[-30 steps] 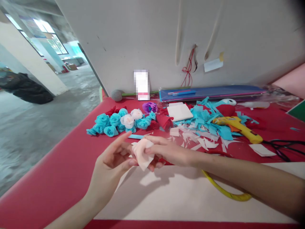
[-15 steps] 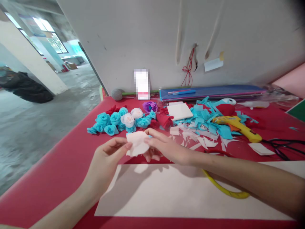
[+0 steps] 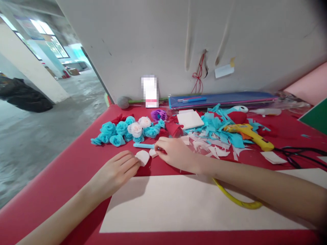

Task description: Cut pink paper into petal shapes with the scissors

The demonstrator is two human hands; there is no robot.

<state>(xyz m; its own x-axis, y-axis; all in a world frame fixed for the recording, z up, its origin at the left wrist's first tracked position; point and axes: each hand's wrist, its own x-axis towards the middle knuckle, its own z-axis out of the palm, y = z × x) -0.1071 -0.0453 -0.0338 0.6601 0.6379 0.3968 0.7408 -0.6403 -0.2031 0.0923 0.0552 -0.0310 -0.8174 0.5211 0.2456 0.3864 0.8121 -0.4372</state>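
Observation:
My left hand (image 3: 116, 173) is low over the red table, its fingers pressed together at the edge of a rounded white paper petal (image 3: 143, 158). To its right, my right hand (image 3: 178, 154) is closed in a pinch; what lies between its fingertips is hidden. A smaller white paper piece (image 3: 153, 153) touches those fingertips. Just behind the petal lies a light-blue stick-shaped thing, like a pen (image 3: 143, 146), partly covered by my right hand. Blue paper roses (image 3: 117, 140) and pale pink paper roses (image 3: 135, 129) are bunched beyond my hands.
Blue scraps (image 3: 216, 122), white offcuts (image 3: 217, 149) and a stack of white paper (image 3: 190, 119) cover the back right, beside a yellow glue gun (image 3: 251, 136) with black cables. A white sheet (image 3: 178, 204) and yellow ring (image 3: 237, 200) lie in front. A phone (image 3: 150, 91) leans on the wall.
Both hands have come down from holding white paper up in the air to the table. The petal is now low by my left fingers, and my right hand has turned palm down.

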